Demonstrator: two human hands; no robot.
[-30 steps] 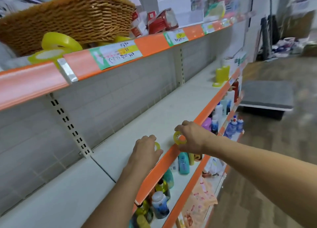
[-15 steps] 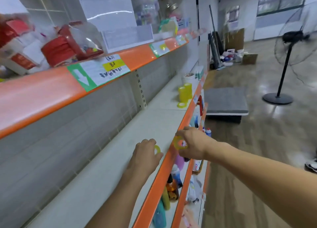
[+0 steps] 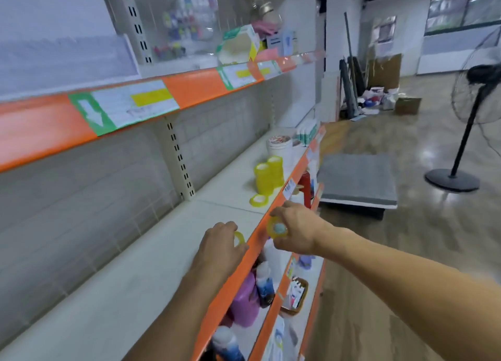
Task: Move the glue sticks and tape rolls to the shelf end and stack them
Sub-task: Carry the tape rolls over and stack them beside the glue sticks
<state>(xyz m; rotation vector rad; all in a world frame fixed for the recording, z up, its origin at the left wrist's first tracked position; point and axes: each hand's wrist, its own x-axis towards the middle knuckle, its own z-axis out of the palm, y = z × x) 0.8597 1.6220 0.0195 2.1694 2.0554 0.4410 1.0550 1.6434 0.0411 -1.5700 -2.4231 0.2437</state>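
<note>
the left hand (image 3: 221, 245) curls its fingers round a yellow tape roll (image 3: 239, 238) above the shelf (image 3: 151, 265); the right hand (image 3: 294, 229) pinches another roll (image 3: 276, 227) by its rim. both look light, stiff and smooth; the stacks (image 3: 268, 175) stand farther along.

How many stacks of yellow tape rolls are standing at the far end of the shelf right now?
2. The nearer stack and the farther stack stand side by side on the shelf. One loose roll lies flat in front; more may be hidden behind.
</note>
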